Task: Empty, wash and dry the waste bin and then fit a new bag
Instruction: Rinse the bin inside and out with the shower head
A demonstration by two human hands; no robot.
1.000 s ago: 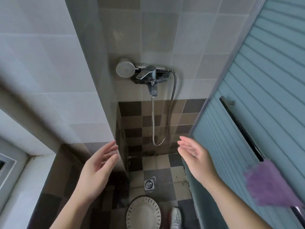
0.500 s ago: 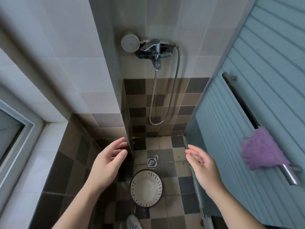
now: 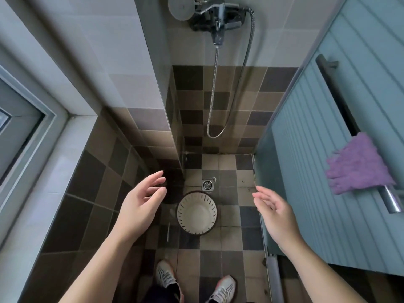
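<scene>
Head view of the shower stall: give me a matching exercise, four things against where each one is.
Things:
1. waste bin
2. purple cloth
3. shower head
4. floor drain

Places:
A. draped over the door's bar
B. on the wall, top of view
C. set in the floor tile, just beyond the bin
D. standing on the floor between the two open hands

Pairs: 1-D, 2-A, 3-B, 4-C

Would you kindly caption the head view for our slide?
Both open hands reach toward the empty bin on the shower floor.
</scene>
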